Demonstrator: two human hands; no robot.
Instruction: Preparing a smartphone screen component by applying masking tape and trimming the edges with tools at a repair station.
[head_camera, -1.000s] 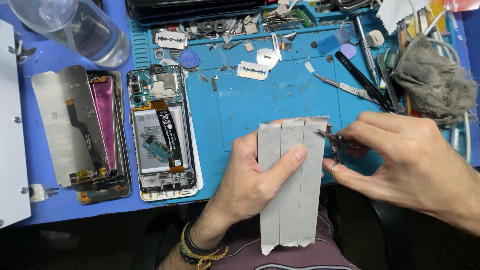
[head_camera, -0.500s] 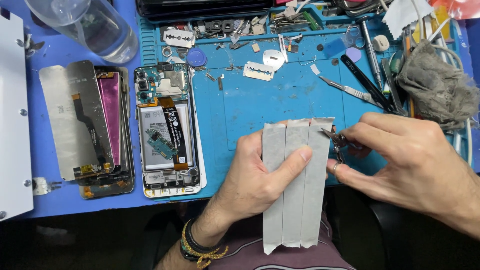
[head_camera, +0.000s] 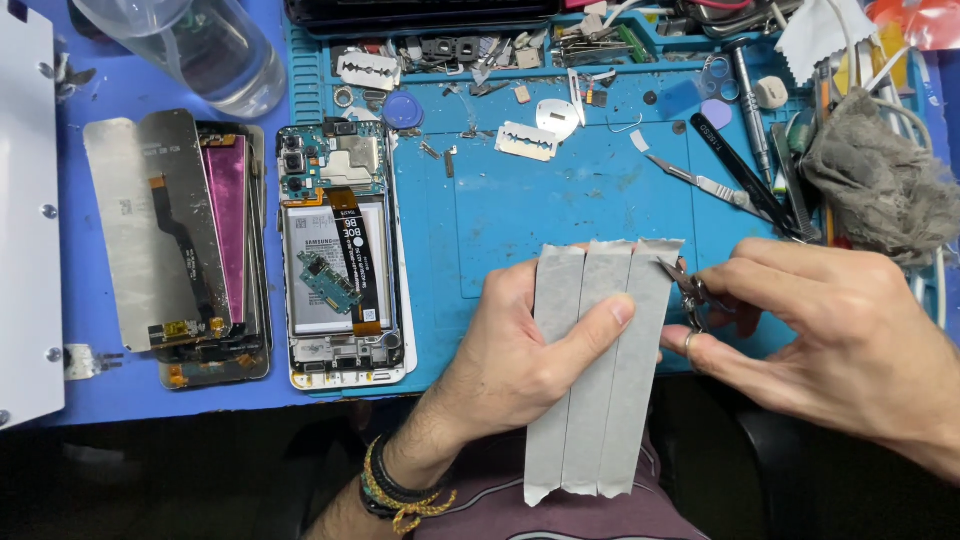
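Blue matting (head_camera: 560, 200) is covering the bench, with an opened phone (head_camera: 340, 255) lying at left. Left hand (head_camera: 520, 350) is pinching three grey tape strips (head_camera: 600, 370) midway; they look light, floppy, probably sticky, hanging past the bench edge. Right hand (head_camera: 830, 340) is gripping small scissors (head_camera: 692, 295) at their top corner; tools are crowding the right.
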